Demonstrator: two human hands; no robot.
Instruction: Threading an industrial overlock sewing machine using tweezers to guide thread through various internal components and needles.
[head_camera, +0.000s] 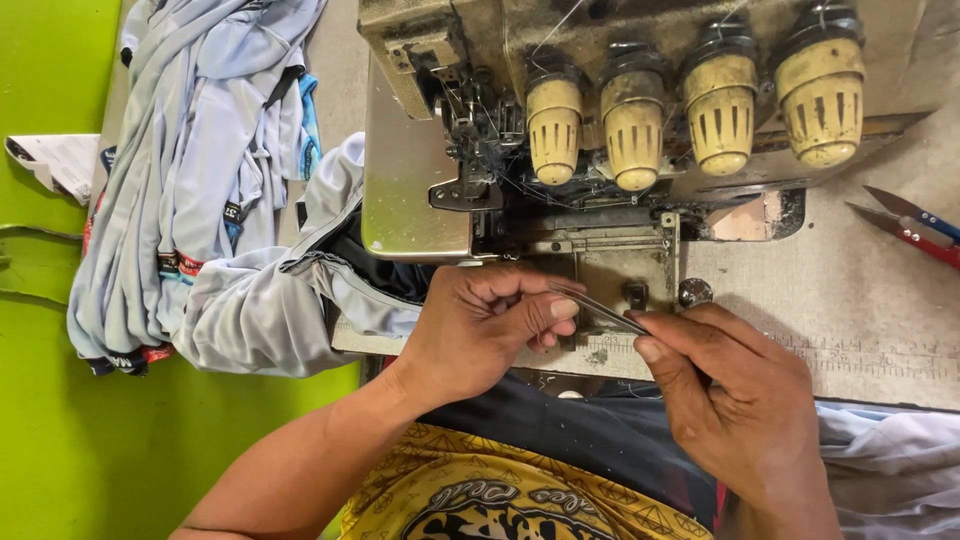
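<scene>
Both hands meet just in front of an old overlock sewing machine that stands on the worn grey desk. The left hand has its grip clenched, thumb and forefinger pinched on the near end of a pair of slim metal tweezers. The right hand grasps the other end of the same tweezers between thumb and forefinger, so the tool lies slanted between the two hands, just above the machine's front plate. Four yellowed tension knobs line the machine's upper face, with thin thread running among them. To the left of the machine a heap of pale grey garments spills over the desk edge beside a bright green surface. On the desk at the far right lie small thread snips with red and blue handles, well apart from the hands. Dark fabric lies under the wrists.
</scene>
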